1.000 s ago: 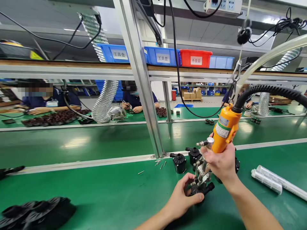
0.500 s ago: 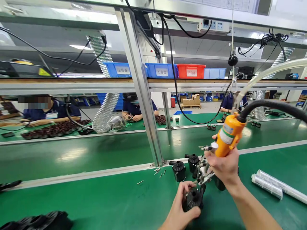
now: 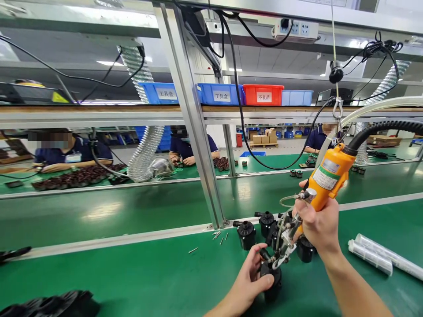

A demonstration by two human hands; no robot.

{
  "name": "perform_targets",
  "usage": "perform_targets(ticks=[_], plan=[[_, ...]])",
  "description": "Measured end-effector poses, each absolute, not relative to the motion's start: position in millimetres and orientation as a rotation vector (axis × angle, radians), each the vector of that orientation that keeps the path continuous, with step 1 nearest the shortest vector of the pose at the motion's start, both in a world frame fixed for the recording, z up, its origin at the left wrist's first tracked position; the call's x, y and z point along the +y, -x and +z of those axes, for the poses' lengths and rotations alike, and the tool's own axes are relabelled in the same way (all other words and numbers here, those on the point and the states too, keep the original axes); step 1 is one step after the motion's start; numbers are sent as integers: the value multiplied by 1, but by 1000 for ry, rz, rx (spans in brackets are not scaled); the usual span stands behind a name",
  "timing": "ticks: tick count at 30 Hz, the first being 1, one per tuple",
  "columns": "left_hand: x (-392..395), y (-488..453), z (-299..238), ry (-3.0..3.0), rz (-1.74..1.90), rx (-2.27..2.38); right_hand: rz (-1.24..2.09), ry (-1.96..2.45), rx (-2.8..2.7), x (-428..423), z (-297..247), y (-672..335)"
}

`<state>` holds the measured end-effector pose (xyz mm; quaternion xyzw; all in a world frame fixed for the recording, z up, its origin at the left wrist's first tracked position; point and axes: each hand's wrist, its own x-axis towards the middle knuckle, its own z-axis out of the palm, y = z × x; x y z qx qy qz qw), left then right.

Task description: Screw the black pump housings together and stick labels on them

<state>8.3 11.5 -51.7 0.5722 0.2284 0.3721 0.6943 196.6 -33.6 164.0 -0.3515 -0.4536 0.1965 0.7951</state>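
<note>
The tilted handheld tool (image 3: pixel 331 172) is orange (silvery lower down).

1 red bin (image 3: pixel 263 89) and 3 blue bins (image 3: pixel 220 89) along the shelf (image 3: pixel 132 116)

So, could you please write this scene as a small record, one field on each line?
Left hand: holds a black housing by its side
Right hand: grips an orange tool, its metal end slanting down
Tool end: by the housing's top; contact unclear
Behind: similar black parts
Loose pieces: thin metal pins, near the post
Right side: two clear rolls on the green tabletop
Shelf: red bin between blue bins
Across: three other people, partly hidden
</note>
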Motion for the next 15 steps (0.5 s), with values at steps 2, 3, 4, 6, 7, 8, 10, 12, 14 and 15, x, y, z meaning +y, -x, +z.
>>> perform_targets(ticks=[2,3,4,6,7,8,10,12,14,15], plan=[[13,-6,-49,-1284,822,550,405,761,-988,-30,161,-195],[13,-5,-47,-1286,819,565,397,763,-998,-29,160,-194],[13,-5,-46,-1284,817,575,390,763,-1005,-28,159,-194],[12,-5,-43,-1273,816,586,376,753,-1007,-28,157,-194],[11,-5,-42,-1264,815,585,372,745,-1003,-28,157,-194],[11,-5,-41,-1253,815,579,370,737,-998,-28,157,-193],[10,-6,-41,-1228,813,560,380,727,-988,-29,158,-192],[10,-7,-41,-1215,811,548,404,722,-972,-29,159,-191],[10,-7,-42,-1219,812,551,433,719,-954,-30,160,-191],[10,-7,-43,-1222,812,555,444,719,-946,-30,161,-191]])
